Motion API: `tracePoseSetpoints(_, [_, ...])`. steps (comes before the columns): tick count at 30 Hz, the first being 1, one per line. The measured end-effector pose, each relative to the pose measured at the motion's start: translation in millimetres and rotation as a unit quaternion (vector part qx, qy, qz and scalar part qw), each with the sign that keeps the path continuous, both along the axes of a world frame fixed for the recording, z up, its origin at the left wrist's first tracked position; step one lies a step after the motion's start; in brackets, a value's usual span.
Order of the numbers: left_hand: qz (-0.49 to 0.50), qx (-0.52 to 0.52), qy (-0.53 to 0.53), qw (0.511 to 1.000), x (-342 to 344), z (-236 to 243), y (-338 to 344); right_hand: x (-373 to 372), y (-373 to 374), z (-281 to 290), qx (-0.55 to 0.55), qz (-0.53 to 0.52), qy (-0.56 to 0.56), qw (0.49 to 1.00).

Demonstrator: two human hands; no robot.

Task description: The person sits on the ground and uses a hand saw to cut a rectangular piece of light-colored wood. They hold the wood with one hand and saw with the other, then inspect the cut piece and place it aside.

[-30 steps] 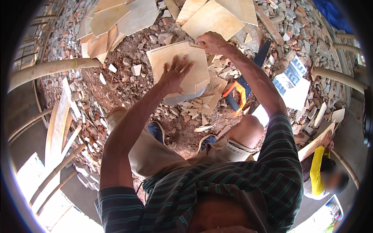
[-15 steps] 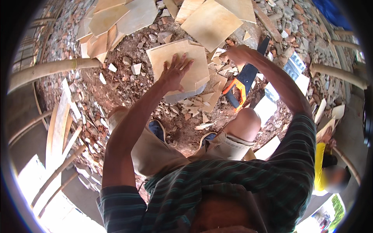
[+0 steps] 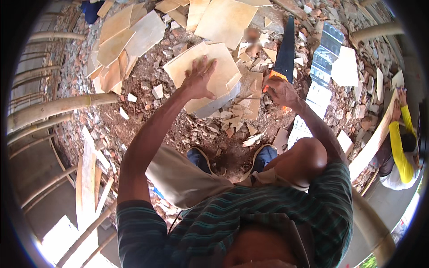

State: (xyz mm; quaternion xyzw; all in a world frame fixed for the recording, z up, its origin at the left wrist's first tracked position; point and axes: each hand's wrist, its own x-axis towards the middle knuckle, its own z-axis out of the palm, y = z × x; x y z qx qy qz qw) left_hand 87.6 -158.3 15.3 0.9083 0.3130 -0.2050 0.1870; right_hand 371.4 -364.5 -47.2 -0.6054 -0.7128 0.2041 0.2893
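My left hand (image 3: 199,83) lies with fingers spread on a small stack of thin, squarish beige sheets (image 3: 221,58), tile-like, with broken corners. A grey sheet (image 3: 219,106) sticks out beneath their near edge. To the right, the fingers of my right hand (image 3: 282,91) are wrapped round the orange and black handle of a handsaw (image 3: 285,56). Its dark blade points away from me, above the rubble. Between the stack and the saw lie broken beige shards (image 3: 239,114) and a larger loose piece (image 3: 253,91).
More beige sheets (image 3: 225,20) lie at the far side, with another pile (image 3: 118,40) at far left. Bamboo poles (image 3: 62,107) cross the left side. A silvery patterned strip (image 3: 328,42) lies right of the saw. At far right, a person in yellow sleeves (image 3: 404,152) holds a long pale board (image 3: 375,134).
My right hand has come back toward me from the shards and taken hold of the saw's handle. The blade now stands straighter. My left hand stays on the stack. The whole view has shifted.
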Motion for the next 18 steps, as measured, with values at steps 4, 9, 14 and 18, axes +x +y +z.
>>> tracePoseSetpoints(4, [-0.003, -0.037, -0.089, 0.995, -1.5, -2.4, 21.8, -15.9, -45.6, -11.6, -0.068, -0.184, -0.099, 0.976])
tracePoseSetpoints(9, [0.097, 0.093, -0.064, 0.989, -2.6, -2.5, 57.5, -42.0, -61.8, -46.6, -0.126, -0.247, -0.193, 0.941])
tracePoseSetpoints(14, [0.116, 0.062, -0.038, 0.991, -6.8, -12.4, 60.5, -41.2, -42.3, -43.4, -0.086, -0.262, -0.199, 0.940])
tracePoseSetpoints(18, [0.092, 0.090, -0.056, 0.990, -6.5, -18.9, 68.1, -44.9, -35.6, -30.7, -0.043, -0.310, -0.086, 0.946])
